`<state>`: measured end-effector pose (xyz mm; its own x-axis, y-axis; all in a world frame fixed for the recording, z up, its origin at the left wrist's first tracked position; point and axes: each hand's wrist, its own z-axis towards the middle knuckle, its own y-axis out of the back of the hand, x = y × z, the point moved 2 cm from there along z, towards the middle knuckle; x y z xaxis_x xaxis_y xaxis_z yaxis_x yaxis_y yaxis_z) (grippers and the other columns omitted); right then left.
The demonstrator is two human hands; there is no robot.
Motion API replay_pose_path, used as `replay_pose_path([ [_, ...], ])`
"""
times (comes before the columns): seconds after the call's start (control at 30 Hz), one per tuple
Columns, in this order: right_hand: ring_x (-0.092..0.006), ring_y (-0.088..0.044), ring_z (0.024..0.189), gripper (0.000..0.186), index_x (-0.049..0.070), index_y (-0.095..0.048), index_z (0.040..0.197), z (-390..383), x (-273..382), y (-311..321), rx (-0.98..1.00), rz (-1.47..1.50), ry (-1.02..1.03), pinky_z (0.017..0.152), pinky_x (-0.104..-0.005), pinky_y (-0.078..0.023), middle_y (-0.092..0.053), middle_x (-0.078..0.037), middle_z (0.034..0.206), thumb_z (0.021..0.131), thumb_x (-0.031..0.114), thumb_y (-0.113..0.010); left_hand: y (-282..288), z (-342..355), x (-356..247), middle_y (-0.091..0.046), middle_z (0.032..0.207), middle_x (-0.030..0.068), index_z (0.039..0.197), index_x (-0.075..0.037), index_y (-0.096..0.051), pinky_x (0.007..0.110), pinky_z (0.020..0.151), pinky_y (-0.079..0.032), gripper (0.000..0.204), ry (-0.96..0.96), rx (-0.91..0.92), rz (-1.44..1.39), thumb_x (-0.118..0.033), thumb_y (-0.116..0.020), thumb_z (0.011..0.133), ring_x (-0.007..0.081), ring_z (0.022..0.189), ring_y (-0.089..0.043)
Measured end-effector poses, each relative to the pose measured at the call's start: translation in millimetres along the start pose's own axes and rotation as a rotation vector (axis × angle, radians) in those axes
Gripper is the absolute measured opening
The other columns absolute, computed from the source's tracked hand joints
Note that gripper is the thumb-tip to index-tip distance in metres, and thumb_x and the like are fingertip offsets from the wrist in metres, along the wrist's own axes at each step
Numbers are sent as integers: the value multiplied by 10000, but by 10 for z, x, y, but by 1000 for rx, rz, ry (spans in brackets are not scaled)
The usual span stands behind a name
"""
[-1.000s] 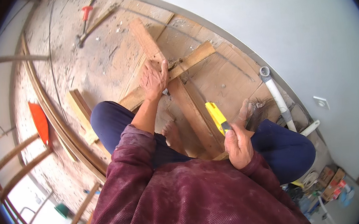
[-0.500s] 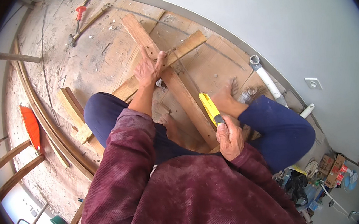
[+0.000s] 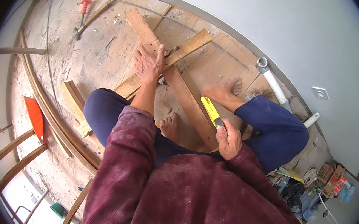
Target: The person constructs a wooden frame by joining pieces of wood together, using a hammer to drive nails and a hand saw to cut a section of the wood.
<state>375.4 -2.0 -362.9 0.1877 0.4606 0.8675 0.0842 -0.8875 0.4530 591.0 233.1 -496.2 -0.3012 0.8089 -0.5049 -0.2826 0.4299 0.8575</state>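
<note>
- The yellow hand tool [image 3: 210, 109], dark near its grip end, sits in the right hand [image 3: 230, 142], thumb and curled fingers clamped around that end; its yellow length reaches out past the thumb, away from the body.
- In view the tool appears beside the lower stretch of the long board [image 3: 190, 106]; whether it touches the wood, I cannot tell.
- The left hand [image 3: 148, 65] lies palm down, fingers apart and thumb out, gripping nothing, over the spot where the long board and the shorter crosspiece [image 3: 190, 47] meet. How the two join beneath it is hidden.
- The boards lie between the person's bent knees, with one bare foot [image 3: 169, 125] to the left of the long board and the other [image 3: 229, 87] to its right.
- Farther out on the dusty floor, a hammer [image 3: 94, 17] lies just beside a red-gripped tool [image 3: 85, 6].
- At the right, a white pipe [image 3: 274, 85] lies near the pale wall [image 3: 309, 26].
- At the lower right, a black bag [image 3: 292, 194] sits near cardboard boxes [image 3: 331, 183].
</note>
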Motion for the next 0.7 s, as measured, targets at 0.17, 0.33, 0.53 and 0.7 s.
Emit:
replay_pose_path([
  [0.17,-378,-624,717,388,10,-533,1153,-61,12,260,69,-19,44,615,-410,-472,-611,-184,815,975,348,-466,151,623,-412,-491,1293,314,1325,60,-458,446,969,-399,883,73,128,-285,-674,-479,834,434,1169,-506],
  [0.33,-378,-617,644,406,6,-543,1133,-143,19,349,23,-84,214,566,-416,-464,-600,-176,743,973,373,-470,151,889,-597,-468,1357,275,1336,99,-432,387,1054,-362,709,-60,479,-355,-344,-652,829,347,1236,-487],
  [0.53,-325,-603,581,432,-15,-565,1077,-282,65,598,130,-36,135,549,-368,-451,-575,-156,686,975,392,-466,450,774,-1033,-574,1255,230,1378,-47,-459,413,921,-470,673,-236,804,-349,-64,-575,716,293,1042,-605],
  [0.7,-116,-444,432,456,-41,-541,976,-450,121,615,130,99,163,436,-283,-341,-446,-33,521,979,402,-432,436,747,-987,-375,1444,214,1395,-100,-443,455,1161,-199,704,-803,942,-262,-49,-577,706,324,1409,-242],
])
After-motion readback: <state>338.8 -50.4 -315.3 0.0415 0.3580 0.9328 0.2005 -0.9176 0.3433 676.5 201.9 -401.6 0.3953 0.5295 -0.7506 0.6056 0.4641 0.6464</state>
